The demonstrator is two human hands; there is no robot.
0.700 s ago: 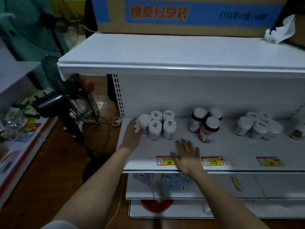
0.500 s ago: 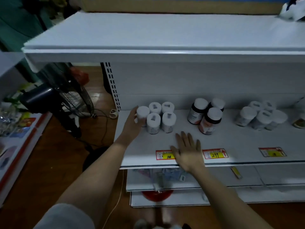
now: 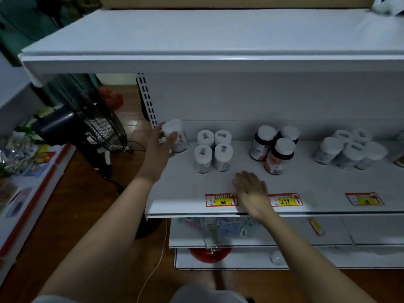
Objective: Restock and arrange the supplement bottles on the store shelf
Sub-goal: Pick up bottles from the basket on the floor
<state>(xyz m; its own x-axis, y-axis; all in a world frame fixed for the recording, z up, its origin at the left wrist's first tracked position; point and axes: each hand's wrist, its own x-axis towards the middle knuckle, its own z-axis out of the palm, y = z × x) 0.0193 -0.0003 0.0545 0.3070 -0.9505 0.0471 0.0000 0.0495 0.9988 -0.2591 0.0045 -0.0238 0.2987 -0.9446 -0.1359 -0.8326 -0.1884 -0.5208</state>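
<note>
L hand (image 3: pixel 157 152) fingers grip white bottle (image 3: pixel 177 136) tilted; R hand (image 3: pixel 253 192) fingers flat, holding nothing, on shelf (image 3: pixel 328 184).

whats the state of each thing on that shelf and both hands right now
left hand: grips the white bottle
white bottle: held, tilted, at the shelf's left end
four white bottles: upright, clustered
dark bottles: three, white caps on
right hand: fingers straight, holds nothing
shelf: partly stocked
</note>
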